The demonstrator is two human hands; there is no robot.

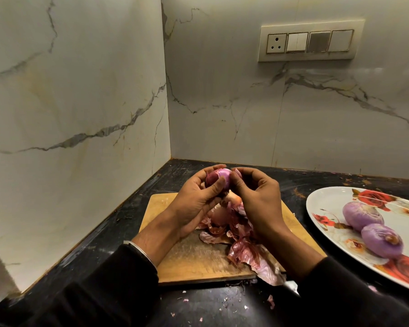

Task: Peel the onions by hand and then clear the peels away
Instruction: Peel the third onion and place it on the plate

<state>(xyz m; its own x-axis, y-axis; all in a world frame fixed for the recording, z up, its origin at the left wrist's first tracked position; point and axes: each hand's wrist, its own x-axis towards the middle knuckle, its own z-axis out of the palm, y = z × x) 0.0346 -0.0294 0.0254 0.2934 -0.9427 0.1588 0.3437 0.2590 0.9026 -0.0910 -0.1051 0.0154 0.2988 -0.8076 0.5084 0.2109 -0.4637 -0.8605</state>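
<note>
My left hand grips a partly peeled red onion held above the wooden cutting board. My right hand meets it from the right, its fingertips pinching a bit of skin on the onion's side. A heap of reddish onion peels lies on the board under and between my wrists, spilling over its front right edge. Two peeled purple onions lie on a white floral plate at the right.
The board sits on a black countertop in a corner of marble walls. Small peel scraps are scattered on the counter in front of the board. A socket and switch panel is on the back wall.
</note>
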